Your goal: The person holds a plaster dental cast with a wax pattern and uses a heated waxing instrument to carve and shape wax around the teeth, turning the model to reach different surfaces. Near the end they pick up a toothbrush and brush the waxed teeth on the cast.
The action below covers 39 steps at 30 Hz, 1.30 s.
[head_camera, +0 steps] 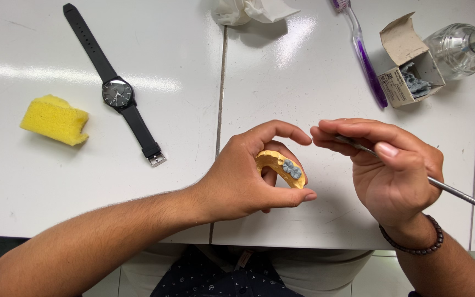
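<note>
My left hand (246, 176) grips a yellow dental cast (273, 161) with two grey wax teeth (291, 169) on its top. The cast is held just above the white tiled worktop (303, 77). My right hand (386, 170) holds a thin metal carving instrument (457, 194) like a pen; its handle runs out to the lower right. The tip of the tool is hidden behind my fingers, close to my left forefinger. A dark bead bracelet (413, 242) circles my right wrist.
A black wristwatch (117, 92) lies open at the left, with a yellow sponge (55, 119) beside it. At the back are crumpled tissue (248, 10), a purple toothbrush (364, 55), a small open cardboard box (408, 63) with grey wax pieces, and a glass burner (460, 47).
</note>
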{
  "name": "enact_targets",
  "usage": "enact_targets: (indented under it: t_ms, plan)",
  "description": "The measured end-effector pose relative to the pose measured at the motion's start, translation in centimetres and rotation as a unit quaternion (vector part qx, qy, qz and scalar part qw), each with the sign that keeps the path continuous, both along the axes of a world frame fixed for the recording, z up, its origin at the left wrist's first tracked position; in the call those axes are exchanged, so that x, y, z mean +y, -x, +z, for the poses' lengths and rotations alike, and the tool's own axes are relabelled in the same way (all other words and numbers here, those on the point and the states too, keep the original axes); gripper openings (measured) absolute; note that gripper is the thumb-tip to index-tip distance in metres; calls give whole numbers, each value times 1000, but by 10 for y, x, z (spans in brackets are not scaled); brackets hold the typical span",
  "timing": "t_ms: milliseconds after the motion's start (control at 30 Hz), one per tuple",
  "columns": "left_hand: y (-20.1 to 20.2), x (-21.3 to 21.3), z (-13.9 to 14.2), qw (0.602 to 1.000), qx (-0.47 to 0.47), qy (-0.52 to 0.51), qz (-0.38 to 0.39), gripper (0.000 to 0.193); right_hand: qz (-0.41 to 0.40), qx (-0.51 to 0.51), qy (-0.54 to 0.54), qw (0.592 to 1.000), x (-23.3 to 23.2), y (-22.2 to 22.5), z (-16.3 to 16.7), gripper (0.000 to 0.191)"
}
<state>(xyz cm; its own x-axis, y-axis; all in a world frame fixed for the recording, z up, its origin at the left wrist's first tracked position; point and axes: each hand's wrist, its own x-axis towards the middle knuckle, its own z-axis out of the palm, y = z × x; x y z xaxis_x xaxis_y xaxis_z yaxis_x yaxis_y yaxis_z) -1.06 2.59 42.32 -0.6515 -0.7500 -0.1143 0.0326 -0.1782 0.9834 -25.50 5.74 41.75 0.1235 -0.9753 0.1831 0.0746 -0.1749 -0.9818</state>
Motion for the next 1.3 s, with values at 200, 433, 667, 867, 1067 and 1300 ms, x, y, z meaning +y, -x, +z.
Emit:
enact_targets:
  t_ms: [200, 433, 667, 867, 1067, 1300]
  plan:
    - [-2, 1, 0, 998, -49, -36, -19, 43, 11, -78, -13, 997, -1, 8, -9, 59]
    - [-2, 0, -5, 998, -38, 15, -53, 43, 28, 23, -7, 999, 0, 5, -10, 27]
    - [-2, -1, -10, 997, -68, 15, -36, 46, 57, 61, 53, 995, -10, -7, 2, 14]
    - [0, 2, -13, 997, -1, 75, 31, 54, -19, 59, 65, 996, -6, -4, -4, 6]
    - [2, 5, -18, 997, 60, 0, 43, 49, -24, 110, 63, 992, -2, -2, -4, 12]
    - [4, 4, -13, 995, -56, 71, 44, 35, 11, 71, 21, 997, -2, -10, -1, 11]
